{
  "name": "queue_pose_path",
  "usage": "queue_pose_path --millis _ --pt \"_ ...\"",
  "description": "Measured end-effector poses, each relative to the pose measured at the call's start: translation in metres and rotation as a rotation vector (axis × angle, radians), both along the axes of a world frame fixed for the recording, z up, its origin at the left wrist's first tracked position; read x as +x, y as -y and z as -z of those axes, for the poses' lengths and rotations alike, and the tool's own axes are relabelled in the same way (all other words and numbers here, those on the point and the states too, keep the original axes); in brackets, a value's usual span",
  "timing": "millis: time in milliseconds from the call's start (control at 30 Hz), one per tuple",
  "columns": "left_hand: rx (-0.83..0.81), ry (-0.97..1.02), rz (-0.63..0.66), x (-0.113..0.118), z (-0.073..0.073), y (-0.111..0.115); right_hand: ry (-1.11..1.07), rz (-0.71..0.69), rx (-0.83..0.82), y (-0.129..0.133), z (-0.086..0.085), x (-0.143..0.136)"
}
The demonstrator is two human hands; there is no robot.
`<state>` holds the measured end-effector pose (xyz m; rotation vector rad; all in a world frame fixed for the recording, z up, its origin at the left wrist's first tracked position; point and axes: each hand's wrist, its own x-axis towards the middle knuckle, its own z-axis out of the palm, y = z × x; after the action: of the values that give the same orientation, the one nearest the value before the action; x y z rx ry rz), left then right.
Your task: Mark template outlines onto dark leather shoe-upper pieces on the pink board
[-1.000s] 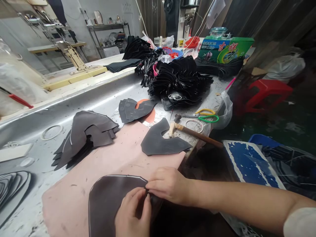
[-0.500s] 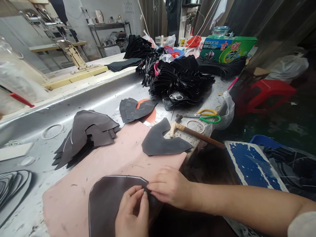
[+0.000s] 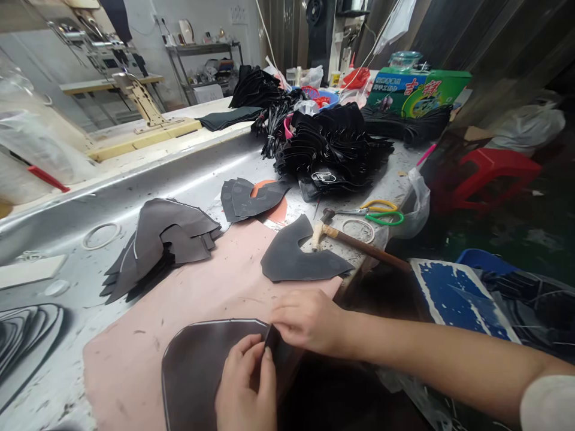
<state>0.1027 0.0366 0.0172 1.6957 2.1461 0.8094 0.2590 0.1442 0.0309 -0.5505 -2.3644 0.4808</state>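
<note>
A dark brown piece with a pale edge line [image 3: 202,365] lies at the near edge of the pink sheet [image 3: 179,299]. My left hand [image 3: 247,380] pinches its right edge between thumb and fingers. Just above and to the right, my right hand [image 3: 305,320] has its fingers closed on the same edge near the top corner, where a narrow strip is folded up between the hands. Beyond them a dark curved piece [image 3: 287,260] lies flat on the pink sheet, beside a hammer [image 3: 368,248].
A stack of brown curved pieces [image 3: 153,239] sits at left, more grey pieces [image 3: 251,200] behind. Scissors [image 3: 381,212], a white ring [image 3: 358,230] and a big black bundle [image 3: 332,149] are farther back. A blue-and-white board [image 3: 462,299] stands right of the table.
My right hand has moved slightly up along the edge, and more of the folded strip now shows between the hands. My left hand has shifted a little right. The view has shifted slightly.
</note>
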Motion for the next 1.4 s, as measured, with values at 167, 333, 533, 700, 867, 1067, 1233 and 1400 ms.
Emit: queue_pose_path --millis 167,333,533,700,867,1067,1233,1400 --pt "0.2 -0.279 0.186 0.004 0.013 0.01 0.099 -0.237 0.14 -0.003 -0.015 0.025" --pt "0.306 -0.629 0.334 0.021 0.032 0.02 0.218 -0.279 0.227 0.004 -0.005 0.041" --pt "0.187 -0.704 0.21 0.049 0.046 0.031 0.202 -0.289 0.227 0.003 0.01 0.046" --pt "0.171 -0.689 0.27 0.055 0.042 0.035 0.004 -0.158 0.057 -0.005 -0.002 0.056" --pt "0.255 -0.682 0.337 0.055 0.044 0.031 -0.144 -0.041 -0.497 -0.008 -0.02 0.008" --pt "0.322 -0.378 0.309 0.01 0.049 0.03 0.255 -0.424 -1.343 -0.014 -0.015 -0.086" --pt "0.231 -0.476 -0.044 -0.048 0.029 0.045 0.513 -0.473 -1.33 -0.019 -0.022 -0.126" --pt "0.129 -0.679 -0.09 -0.053 0.035 0.056 0.405 -0.346 -1.227 -0.027 -0.02 -0.16"
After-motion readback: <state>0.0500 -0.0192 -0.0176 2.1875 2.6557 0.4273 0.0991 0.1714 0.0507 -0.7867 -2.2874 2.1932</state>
